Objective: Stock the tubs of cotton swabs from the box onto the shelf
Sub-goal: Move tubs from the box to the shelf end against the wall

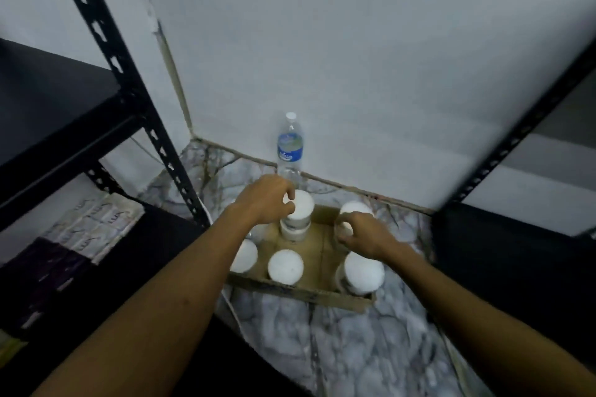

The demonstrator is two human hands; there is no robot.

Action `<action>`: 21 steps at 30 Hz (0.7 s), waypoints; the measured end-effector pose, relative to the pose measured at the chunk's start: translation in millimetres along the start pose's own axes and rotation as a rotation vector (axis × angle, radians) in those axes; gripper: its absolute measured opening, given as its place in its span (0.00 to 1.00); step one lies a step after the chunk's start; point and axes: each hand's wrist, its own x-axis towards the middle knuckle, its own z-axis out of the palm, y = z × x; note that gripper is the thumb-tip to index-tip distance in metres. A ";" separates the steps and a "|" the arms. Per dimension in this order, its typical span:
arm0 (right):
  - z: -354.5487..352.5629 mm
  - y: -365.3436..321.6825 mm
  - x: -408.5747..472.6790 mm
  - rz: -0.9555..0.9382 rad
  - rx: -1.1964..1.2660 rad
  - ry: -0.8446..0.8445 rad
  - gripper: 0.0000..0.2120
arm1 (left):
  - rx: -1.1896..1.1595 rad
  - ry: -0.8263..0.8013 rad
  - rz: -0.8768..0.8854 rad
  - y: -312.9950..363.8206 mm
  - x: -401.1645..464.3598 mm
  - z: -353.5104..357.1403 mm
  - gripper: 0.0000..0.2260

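A shallow cardboard box (319, 245) lies on the marble floor and holds several white-lidded tubs of cotton swabs. My left hand (264, 200) grips the top tub (301, 208) of a stack of two at the box's back. My right hand (364, 235) closes around the side of another tub (354, 208) at the back right. More tubs stand at the front: one at the left (245, 256), one in the middle (286, 266), one at the right (362, 272). The black metal shelf (64, 100) is on the left.
A clear water bottle (290, 147) with a blue label stands against the white wall behind the box. Packaged goods (93, 222) lie on the lower left shelf. A second black shelf unit (516, 235) stands on the right. A white cable (230, 303) runs along the floor.
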 end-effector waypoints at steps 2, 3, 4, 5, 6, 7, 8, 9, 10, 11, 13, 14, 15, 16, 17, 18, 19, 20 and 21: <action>20.4 22.0 -10.4 0.109 -0.016 -0.037 0.24 | -0.025 -0.038 -0.030 -0.2 12.1 19.5 0.11; 30.5 31.1 -13.4 0.142 -0.042 -0.059 0.30 | -0.029 -0.051 -0.042 -0.2 16.1 29.1 0.13; 39.8 38.4 -15.6 0.164 -0.078 -0.083 0.34 | -0.027 -0.067 -0.053 -1.1 19.8 38.9 0.14; 48.3 45.0 -16.7 0.180 -0.109 -0.113 0.38 | -0.013 -0.082 -0.061 -2.8 23.2 48.0 0.16; 55.7 49.9 -17.5 0.192 -0.117 -0.139 0.40 | 0.004 -0.099 -0.070 -5.2 27.0 55.9 0.17; 62.2 54.2 -17.8 0.205 -0.096 -0.157 0.41 | 0.020 -0.113 -0.083 -8.0 30.9 62.6 0.18; 67.4 56.8 -18.3 0.218 -0.062 -0.161 0.42 | 0.033 -0.122 -0.097 -11.1 35.6 68.2 0.20; 71.6 59.0 -18.4 0.227 -0.032 -0.145 0.41 | 0.042 -0.129 -0.110 -13.9 40.8 72.9 0.21; 75.0 61.0 -18.4 0.234 -0.012 -0.122 0.41 | 0.050 -0.131 -0.117 -16.4 46.7 77.3 0.22; 76.9 61.9 -18.1 0.230 -0.001 -0.093 0.41 | 0.064 -0.132 -0.112 -18.7 53.2 81.3 0.24; 78.9 63.5 -18.2 0.211 0.000 -0.054 0.42 | 0.119 -0.131 -0.085 -22.5 67.6 89.9 0.27; 78.8 64.1 -18.5 0.201 -0.006 -0.043 0.42 | 0.151 -0.134 -0.077 -24.5 74.9 94.5 0.29; 78.8 64.9 -18.8 0.195 -0.015 -0.040 0.43 | 0.176 -0.139 -0.079 -26.3 81.9 98.7 0.31; 78.0 65.1 -18.9 0.192 -0.026 -0.040 0.43 | 0.191 -0.147 -0.087 -27.9 88.5 102.7 0.33; 77.5 65.1 -18.9 0.192 -0.035 -0.046 0.43 | 0.194 -0.158 -0.095 -29.5 94.0 106.3 0.35; 77.9 65.6 -18.2 0.194 -0.039 -0.054 0.43 | 0.183 -0.168 -0.100 -31.7 98.7 110.1 0.36; 78.4 65.9 -17.6 0.195 -0.040 -0.060 0.43 | 0.164 -0.176 -0.104 -33.9 102.0 114.2 0.38; 79.1 66.2 -17.0 0.197 -0.034 -0.064 0.43 | 0.143 -0.185 -0.109 -36.5 104.2 118.7 0.38; 80.2 67.1 -16.6 0.199 -0.026 -0.063 0.44 | 0.124 -0.195 -0.115 -39.3 105.6 123.2 0.39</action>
